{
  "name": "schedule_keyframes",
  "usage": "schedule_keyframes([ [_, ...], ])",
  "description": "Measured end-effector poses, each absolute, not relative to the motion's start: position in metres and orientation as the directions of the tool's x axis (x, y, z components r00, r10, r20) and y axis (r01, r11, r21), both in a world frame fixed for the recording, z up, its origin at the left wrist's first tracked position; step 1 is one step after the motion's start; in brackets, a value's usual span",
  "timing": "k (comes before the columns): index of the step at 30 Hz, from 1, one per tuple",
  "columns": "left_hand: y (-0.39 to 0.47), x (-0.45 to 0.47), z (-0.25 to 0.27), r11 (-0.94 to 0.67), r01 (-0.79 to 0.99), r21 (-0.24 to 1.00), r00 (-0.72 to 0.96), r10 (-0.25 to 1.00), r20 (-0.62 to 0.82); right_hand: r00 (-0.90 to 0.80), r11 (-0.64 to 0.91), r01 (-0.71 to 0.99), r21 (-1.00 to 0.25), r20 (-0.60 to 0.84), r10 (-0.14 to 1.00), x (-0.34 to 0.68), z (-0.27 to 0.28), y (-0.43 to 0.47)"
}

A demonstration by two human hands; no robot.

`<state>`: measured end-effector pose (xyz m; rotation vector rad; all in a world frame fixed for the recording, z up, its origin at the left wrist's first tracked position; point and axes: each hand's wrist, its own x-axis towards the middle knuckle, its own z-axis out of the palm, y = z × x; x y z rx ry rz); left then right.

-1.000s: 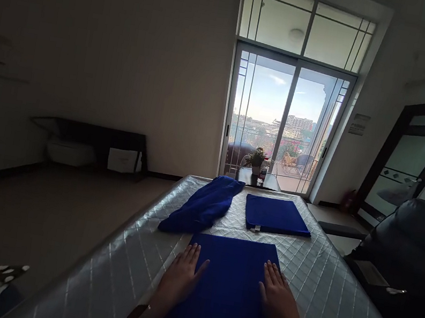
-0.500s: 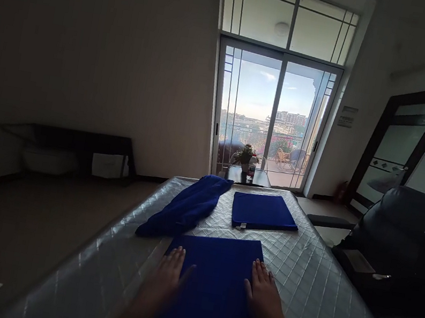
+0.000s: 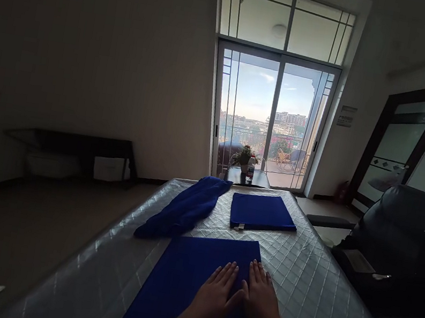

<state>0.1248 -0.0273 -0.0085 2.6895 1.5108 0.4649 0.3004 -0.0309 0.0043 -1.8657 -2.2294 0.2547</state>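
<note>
Blue cloth (image 3: 183,284) lies flat on the shiny quilted mattress (image 3: 308,289) right in front of you. Your left hand (image 3: 212,300) and your right hand (image 3: 260,300) rest side by side on it, palms down, fingers spread flat, thumbs touching. They press on the cloth and grip nothing. Both hands sit on the cloth's right half, close to its right edge.

The cloth's far edge runs straight from 9 o'clock to 3 o'clock. Its long sides run away from you toward 12 o'clock, and the left side slants out toward 7 o'clock. The near end goes out of view at the bottom, so you cannot tell how long it is.

There is bare mattress at 3 o'clock of your right hand, wide and free. There is more at 9 o'clock, up to the mattress's left edge.

At 12 o'clock, apart from your cloth, lies a folded blue cloth (image 3: 260,212), neat and square. At 11 o'clock a crumpled blue cloth (image 3: 183,208) lies long and slanted; its near end comes just beside your cloth's far left corner.

A dark chair (image 3: 404,251) stands past the mattress's right edge.
</note>
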Motion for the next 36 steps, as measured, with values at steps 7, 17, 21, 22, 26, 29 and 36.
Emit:
schedule_keyframes([
  [7, -0.043, 0.021, -0.004, -0.2, 0.959, 0.202, 0.179, 0.977, 0.114, -0.135, 0.135, 0.936, -0.324, 0.023, 0.991, 0.298, 0.014, -0.034],
  [17, -0.065, -0.008, 0.009, -0.078, 0.971, 0.226, 0.056, 0.993, 0.1, -0.138, 0.136, 0.947, -0.29, 0.014, 0.99, 0.294, 0.017, -0.037],
  [21, -0.064, -0.01, 0.008, -0.072, 0.969, 0.237, 0.047, 0.993, 0.112, -0.142, 0.145, 0.949, -0.281, 0.031, 0.989, 0.293, 0.014, -0.036],
  [22, -0.064, -0.01, 0.008, -0.072, 0.969, 0.237, 0.047, 0.993, 0.11, -0.142, 0.146, 0.949, -0.279, 0.035, 0.989, 0.293, 0.014, -0.037],
  [26, -0.066, -0.012, 0.01, -0.091, 0.963, 0.254, 0.068, 0.993, 0.098, -0.14, 0.149, 0.959, -0.242, 0.057, 0.989, 0.291, 0.015, -0.038],
  [29, -0.068, -0.012, 0.012, -0.096, 0.96, 0.264, 0.07, 0.992, 0.106, -0.15, 0.168, 0.966, -0.196, 0.103, 0.983, 0.288, 0.02, -0.041],
  [36, -0.066, -0.015, 0.01, -0.091, 0.961, 0.261, 0.067, 0.993, 0.099, -0.19, 0.215, 0.955, -0.203, 0.137, 0.972, 0.285, 0.019, -0.073],
])
